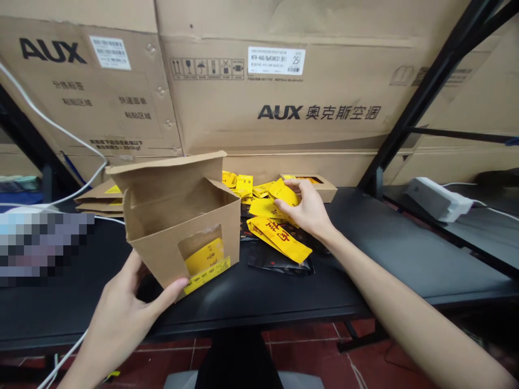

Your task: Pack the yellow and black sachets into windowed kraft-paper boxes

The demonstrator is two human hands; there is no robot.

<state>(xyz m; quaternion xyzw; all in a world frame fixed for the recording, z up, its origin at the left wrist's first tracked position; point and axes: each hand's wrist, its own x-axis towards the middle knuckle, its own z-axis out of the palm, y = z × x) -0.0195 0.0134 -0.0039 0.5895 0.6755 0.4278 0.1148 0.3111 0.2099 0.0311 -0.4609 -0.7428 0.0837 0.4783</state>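
Observation:
My left hand [125,302] grips the lower front of a brown cardboard box [156,256], thumb on its front and fingers behind. The box is tilted, its lid flap up, and a yellow packet [205,256] shows through its front window. At the pile of yellow packets, my right hand [306,208] pinches one yellow packet [284,192] between thumb and fingers. Just below lies a longer yellow packet [281,240] with red characters. Black pouches [279,259] lie beneath the pile.
Behind the pile sits a small windowed box [324,189]. Flattened brown boxes [97,200] lie at left, near a white cable [91,186]. Large AUX cartons [227,97] stand behind the black table [348,270]. A white adapter [438,197] is at right beyond a black metal post [399,127].

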